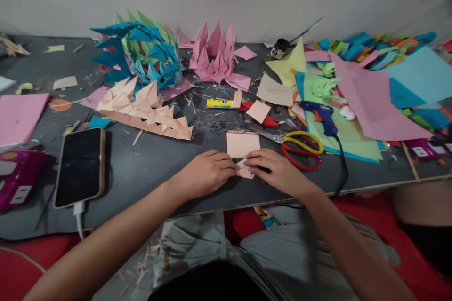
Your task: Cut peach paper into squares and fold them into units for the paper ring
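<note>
A small folded peach paper (245, 169) lies at the table's front edge, partly covered by fingers. My left hand (208, 173) holds its left side, fingers bent together over the edge. From the right, my right hand (278, 169) pinches the paper's upper right part with thumb and fingers. Just behind them lies a flat peach paper sheet (243, 145). Scissors (303, 149) with yellow and red handles rest slightly open beside my right hand. Left of my hands stands a peach strip of folded points (148, 110).
Behind are a blue-green folded-paper ring (148, 54), a pink one (213, 56) and a glue stick (219, 103). A glue gun (323, 116) lies on coloured sheets (374, 99) at right. A phone (80, 164) with a plugged-in cable lies left, near a purple device (19, 174).
</note>
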`<state>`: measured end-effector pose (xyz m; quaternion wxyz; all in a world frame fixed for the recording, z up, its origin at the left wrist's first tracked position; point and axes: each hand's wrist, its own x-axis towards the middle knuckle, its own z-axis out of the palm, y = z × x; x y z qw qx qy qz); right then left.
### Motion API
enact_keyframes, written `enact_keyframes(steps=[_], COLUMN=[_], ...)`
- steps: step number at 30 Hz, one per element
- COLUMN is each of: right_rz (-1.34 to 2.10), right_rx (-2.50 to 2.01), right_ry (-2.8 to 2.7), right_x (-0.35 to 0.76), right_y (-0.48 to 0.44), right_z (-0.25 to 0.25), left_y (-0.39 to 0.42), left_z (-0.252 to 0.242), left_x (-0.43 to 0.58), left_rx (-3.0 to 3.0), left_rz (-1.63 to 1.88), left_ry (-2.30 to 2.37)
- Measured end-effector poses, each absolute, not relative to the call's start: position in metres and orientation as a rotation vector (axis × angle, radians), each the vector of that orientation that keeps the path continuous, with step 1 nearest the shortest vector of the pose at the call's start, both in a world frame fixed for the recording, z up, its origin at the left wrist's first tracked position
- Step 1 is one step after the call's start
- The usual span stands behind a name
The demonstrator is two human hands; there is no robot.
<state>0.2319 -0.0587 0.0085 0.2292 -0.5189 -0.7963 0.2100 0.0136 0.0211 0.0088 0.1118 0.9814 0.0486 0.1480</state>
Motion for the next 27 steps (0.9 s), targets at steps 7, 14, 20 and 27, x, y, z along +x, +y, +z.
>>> enact_keyframes(steps=[7, 14, 20, 27], right_rz=[0.432, 0.153, 0.159, -0.019], right_rx=[-1.384, -1.461, -1.393, -1.329], right_ry=[-2.373, -2.474, -2.503, -2.555], right_x=[0.221, 0.214, 0.219, 0.219], right_y=[-0.044, -0.050, -0.052, -0.051], right_z=[0.010, 0.003, 0.002, -0.002], left_y=[0.022, 0.003, -0.002, -0.002], left_z=[0.013, 0.010, 0.007, 0.010], left_x=[0.013, 0.017, 0.018, 0.022], left_rx=[2.976, 2.903, 2.823, 2.852], left_rz=[0.403, 0.458, 0.521, 0.613], left_ry=[0.335, 0.540, 0.749, 0.864])
